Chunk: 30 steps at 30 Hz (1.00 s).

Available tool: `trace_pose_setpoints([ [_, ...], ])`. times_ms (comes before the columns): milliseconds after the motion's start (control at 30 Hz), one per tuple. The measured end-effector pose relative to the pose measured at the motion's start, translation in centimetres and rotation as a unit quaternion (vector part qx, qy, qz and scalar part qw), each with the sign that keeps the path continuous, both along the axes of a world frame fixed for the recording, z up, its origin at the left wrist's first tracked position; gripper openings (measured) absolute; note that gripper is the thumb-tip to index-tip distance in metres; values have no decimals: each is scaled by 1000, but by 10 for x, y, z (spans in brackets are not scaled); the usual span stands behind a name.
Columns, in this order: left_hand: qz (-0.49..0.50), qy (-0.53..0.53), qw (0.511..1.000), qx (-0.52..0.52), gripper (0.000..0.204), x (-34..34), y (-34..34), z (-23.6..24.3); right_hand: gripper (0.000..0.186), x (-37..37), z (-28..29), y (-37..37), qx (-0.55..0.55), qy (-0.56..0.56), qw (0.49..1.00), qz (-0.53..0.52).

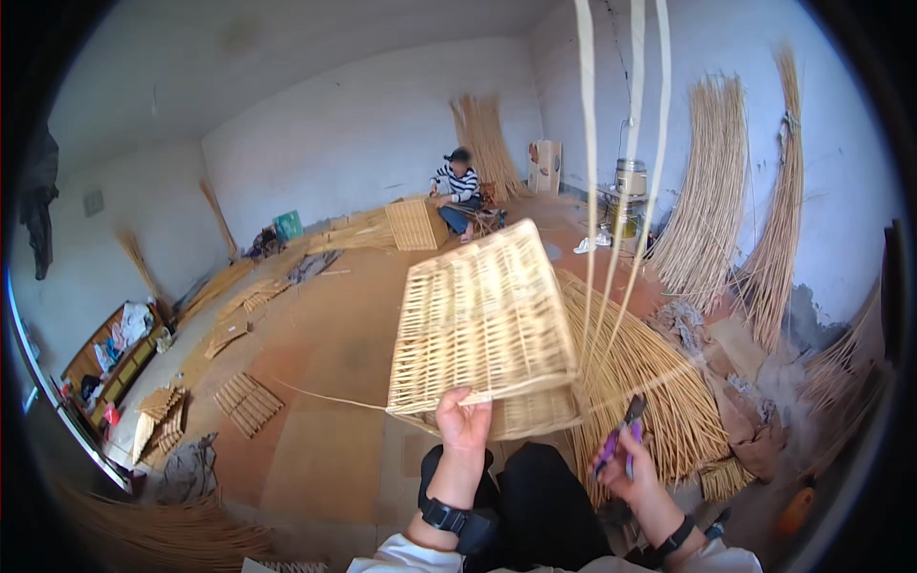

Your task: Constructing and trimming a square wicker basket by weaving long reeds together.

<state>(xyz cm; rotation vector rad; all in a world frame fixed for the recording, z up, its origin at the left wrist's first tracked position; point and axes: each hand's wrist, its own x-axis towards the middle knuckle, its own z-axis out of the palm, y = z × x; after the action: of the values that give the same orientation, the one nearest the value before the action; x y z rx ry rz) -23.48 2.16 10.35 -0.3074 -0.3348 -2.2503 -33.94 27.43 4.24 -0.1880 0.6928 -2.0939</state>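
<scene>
My left hand (pixel 463 420) grips the near lower rim of a rectangular wicker basket (pixel 478 315), which is tilted up above my knees. The basket's right side is blurred by motion. A thin loose rod sticks out to the left from its lower left corner. In my right hand (pixel 634 470) is a pair of purple-handled cutters (pixel 608 449), dark jaws pointing up, apart from the basket. Three long pale rods (pixel 635 95) rise at the basket's right; where their lower ends join is unclear.
A thick pile of rods (pixel 659 401) lies at my right. Rod bundles (pixel 707 181) lean on the right wall. Small woven panels (pixel 248 401) lie on the floor at left. Across the room another person (pixel 458 186) sits beside a large wicker box (pixel 415 224).
</scene>
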Motion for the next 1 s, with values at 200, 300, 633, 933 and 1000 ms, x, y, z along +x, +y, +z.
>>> trace_pose_setpoints([
  [200, -97, 141, 985, 28, 52, 17, -10, -4, 39, 33, 111, -94, -223, -65, 966, -113],
  [300, -213, -19, 977, 9, 47, 39, 43, -19, 45, 36, 127, -126, -318, -22, 936, -148],
  [633, 337, -547, 311, -700, 36, 184, 78, -46, 54, 36, -23, -146, 12, 84, 994, -75],
  [933, -370, -487, 719, -329, 23, 112, 107, -58, 49, -1, -62, -103, 27, 116, 978, 173],
  [1000, -349, -502, 721, -325, 24, 94, 108, -58, 49, -17, -61, -97, 63, 97, 976, 183],
])
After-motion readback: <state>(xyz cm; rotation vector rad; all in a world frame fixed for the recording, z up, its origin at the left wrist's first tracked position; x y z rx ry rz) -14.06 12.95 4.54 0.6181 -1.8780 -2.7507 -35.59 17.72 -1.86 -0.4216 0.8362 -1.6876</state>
